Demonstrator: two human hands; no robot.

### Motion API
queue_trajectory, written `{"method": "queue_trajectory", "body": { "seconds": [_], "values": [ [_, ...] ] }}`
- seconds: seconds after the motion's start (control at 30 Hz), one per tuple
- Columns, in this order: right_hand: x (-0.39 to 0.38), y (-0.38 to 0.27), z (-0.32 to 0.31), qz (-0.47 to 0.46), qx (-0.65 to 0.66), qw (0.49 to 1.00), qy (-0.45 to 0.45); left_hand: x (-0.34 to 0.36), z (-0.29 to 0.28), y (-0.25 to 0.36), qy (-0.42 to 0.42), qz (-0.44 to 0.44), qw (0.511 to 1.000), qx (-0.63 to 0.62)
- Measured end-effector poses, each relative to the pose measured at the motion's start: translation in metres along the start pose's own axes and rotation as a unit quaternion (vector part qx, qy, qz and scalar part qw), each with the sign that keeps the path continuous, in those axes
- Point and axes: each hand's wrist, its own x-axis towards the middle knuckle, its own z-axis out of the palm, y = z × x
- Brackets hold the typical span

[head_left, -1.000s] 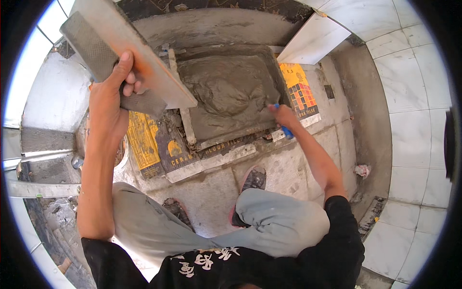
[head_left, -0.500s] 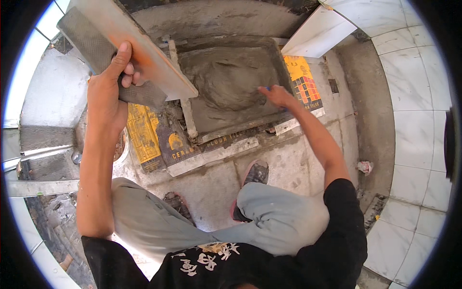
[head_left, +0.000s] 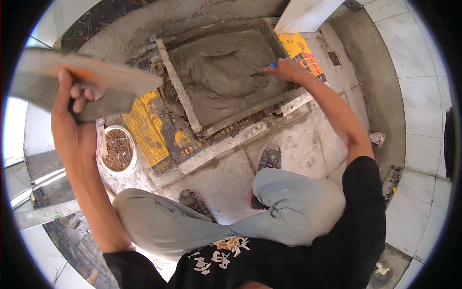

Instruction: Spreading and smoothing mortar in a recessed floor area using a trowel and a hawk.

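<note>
My left hand [head_left: 74, 118] is closed on a tile [head_left: 118, 74], raised at the left of the head view. The tile has a pale, orange-smeared face and a grey textured part below; whether this is one piece or two I cannot tell. My right hand [head_left: 291, 72] grips a blue-handled tool [head_left: 273, 65] at the right side of a shallow tray [head_left: 236, 127]. Wet grey mortar [head_left: 226, 72] fills the tray, its surface swirled. The tool's working end is hidden or sunk in the mortar.
A mortar-crusted stick [head_left: 178, 89] lies along the tray's left edge. Printed cardboard [head_left: 151, 130] spreads under the tray. A white tub of small brown pieces [head_left: 118, 149] stands near my left forearm. Another white tile [head_left: 308, 14] leans at the far right. Tiled wall rises on the right.
My left hand has swung the tile left and lower, tipping it flatter. The tub has come into fuller view. My right hand stays by the tray's right side, with more of the blue handle showing.
</note>
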Motion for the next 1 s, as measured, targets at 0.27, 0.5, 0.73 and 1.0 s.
{"method": "queue_trajectory", "body": {
  "seconds": [0.27, 0.5, 0.73, 1.0],
  "values": [
    [0.006, -0.149, -0.053, -0.085, 0.086, 0.992, -0.018, 0.003, 0.019, -0.006, 0.007, 0.002, 1.0, -0.002],
    [-0.005, -0.084, -0.038, 0.008, 0.04, 0.998, -0.051, -0.008, 0.01, -0.004, 0.028, -0.022, 0.999, 0.035],
    [-0.026, -0.135, -0.049, -0.027, 0.102, 0.994, -0.017, -0.006, 0.026, -0.007, 0.019, 0.0, 1.0, 0.011],
    [-0.004, -0.131, -0.016, -0.069, 0.103, 0.992, -0.035, -0.005, 0.015, -0.005, 0.011, -0.048, 0.999, -0.002]
  ]
}}
